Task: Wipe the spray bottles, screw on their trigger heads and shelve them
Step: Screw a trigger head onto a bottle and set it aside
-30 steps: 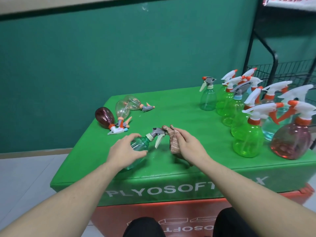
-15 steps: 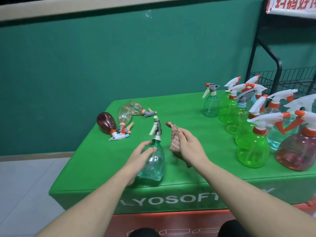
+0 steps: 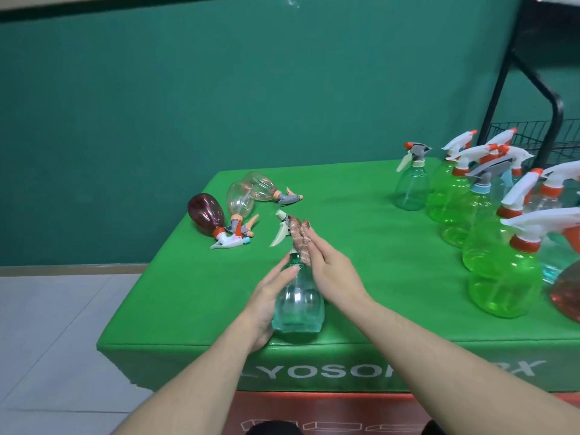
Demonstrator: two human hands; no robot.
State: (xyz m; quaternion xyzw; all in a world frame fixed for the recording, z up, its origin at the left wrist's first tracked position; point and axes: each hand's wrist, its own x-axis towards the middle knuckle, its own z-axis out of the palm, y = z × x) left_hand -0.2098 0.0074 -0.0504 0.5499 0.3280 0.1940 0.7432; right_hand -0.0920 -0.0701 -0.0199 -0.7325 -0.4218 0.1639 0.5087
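Note:
A teal spray bottle (image 3: 298, 304) stands upright near the front edge of the green table (image 3: 361, 246), its grey and white trigger head on top. My left hand (image 3: 270, 293) holds the bottle's left side. My right hand (image 3: 329, 268) presses a brown patterned cloth (image 3: 299, 243) against the bottle's neck and trigger head, fingers nearly straight. A dark red bottle (image 3: 205, 211) and two clear bottles (image 3: 240, 199) lie on their sides at the back left, trigger heads attached.
Several upright green, clear and pink spray bottles (image 3: 499, 277) crowd the table's right side. A black wire shelf rack (image 3: 533, 136) stands behind them at the far right. A green wall runs behind the table; pale floor lies to the left.
The teal bottle went from lying on its side to standing upright. My right hand moved the cloth up onto its neck and trigger head.

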